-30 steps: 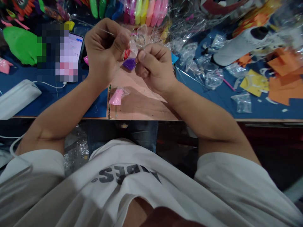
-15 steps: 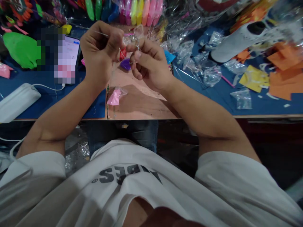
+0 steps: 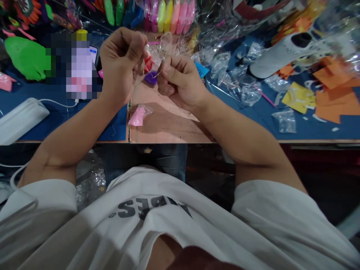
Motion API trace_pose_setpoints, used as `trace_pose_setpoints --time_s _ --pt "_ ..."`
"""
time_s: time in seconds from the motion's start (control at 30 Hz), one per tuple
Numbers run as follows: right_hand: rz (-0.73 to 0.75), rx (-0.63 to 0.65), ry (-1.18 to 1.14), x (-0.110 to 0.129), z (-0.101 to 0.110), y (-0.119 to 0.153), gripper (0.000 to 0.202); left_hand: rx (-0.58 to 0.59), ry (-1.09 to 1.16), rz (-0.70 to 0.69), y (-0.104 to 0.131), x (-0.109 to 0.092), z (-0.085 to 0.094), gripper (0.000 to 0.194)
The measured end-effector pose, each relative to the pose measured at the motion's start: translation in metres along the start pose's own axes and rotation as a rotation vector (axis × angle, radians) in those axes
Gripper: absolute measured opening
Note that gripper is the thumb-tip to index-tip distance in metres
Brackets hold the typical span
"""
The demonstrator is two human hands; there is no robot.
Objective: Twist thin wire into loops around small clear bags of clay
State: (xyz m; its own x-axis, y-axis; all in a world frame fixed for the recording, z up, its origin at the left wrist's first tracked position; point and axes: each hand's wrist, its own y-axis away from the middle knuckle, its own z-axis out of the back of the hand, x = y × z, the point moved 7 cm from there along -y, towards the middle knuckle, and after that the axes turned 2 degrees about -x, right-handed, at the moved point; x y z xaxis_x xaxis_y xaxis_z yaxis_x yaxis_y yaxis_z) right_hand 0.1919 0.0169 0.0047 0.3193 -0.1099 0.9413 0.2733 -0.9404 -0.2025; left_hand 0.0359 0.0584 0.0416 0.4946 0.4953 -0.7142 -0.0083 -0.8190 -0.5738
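Note:
My left hand is raised over the board, fingers curled and thumb pressed to the forefinger. Opposite it, my right hand is closed in a similar pinch. A thin wire-like strand runs in a small loop between the two, its ends hidden in the fingers. Behind the strand lie a red piece and a purple piece. Nearer to me, a pink piece in clear wrap rests on the pinkish-brown board.
On the left are a phone on a cable, a white power bank and a green lump. Coloured packs stand behind. To the right lie crumpled plastic bags, a white tube and orange sheets.
My right hand has lowered slightly and its fingers have closed more tightly. The strand between the hands now shows as a loop. My left hand has barely moved.

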Motion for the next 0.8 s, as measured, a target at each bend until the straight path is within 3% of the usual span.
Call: trace_pose_setpoints --time_s 0.13,0.3,0.43,0.5,0.53,0.63,0.7,0.8 --pt "0.024 -0.144 0.131 0.000 0.008 -0.001 0.069 0.025 -0.150 -0.303 0.000 -0.021 0.001 0.042" --pt "0.166 -0.303 0.343 0.030 0.002 0.015 0.062 0.052 -0.219 -0.294 0.011 -0.030 -0.008 0.039" --pt "0.230 -0.280 0.333 0.040 -0.004 0.020 0.056 0.071 -0.170 -0.323 0.003 -0.016 -0.009 0.026" --pt "0.204 -0.249 0.305 0.037 -0.002 0.017 0.057 0.192 -0.106 -0.539 -0.002 -0.009 -0.015 0.030" --pt "0.185 -0.237 0.300 0.035 -0.001 0.015 0.057 0.162 -0.062 -0.656 -0.005 -0.006 -0.011 0.042" --pt "0.190 -0.208 0.289 0.034 0.000 0.011 0.057 0.214 -0.001 -0.847 -0.011 0.008 -0.006 0.055" --pt "0.219 -0.178 0.276 0.035 -0.001 0.010 0.060 0.394 -0.061 -0.780 -0.015 0.016 -0.011 0.043" --pt "0.188 -0.158 0.263 0.031 0.000 0.010 0.060 0.368 -0.066 -0.555 -0.020 0.016 0.000 0.041"
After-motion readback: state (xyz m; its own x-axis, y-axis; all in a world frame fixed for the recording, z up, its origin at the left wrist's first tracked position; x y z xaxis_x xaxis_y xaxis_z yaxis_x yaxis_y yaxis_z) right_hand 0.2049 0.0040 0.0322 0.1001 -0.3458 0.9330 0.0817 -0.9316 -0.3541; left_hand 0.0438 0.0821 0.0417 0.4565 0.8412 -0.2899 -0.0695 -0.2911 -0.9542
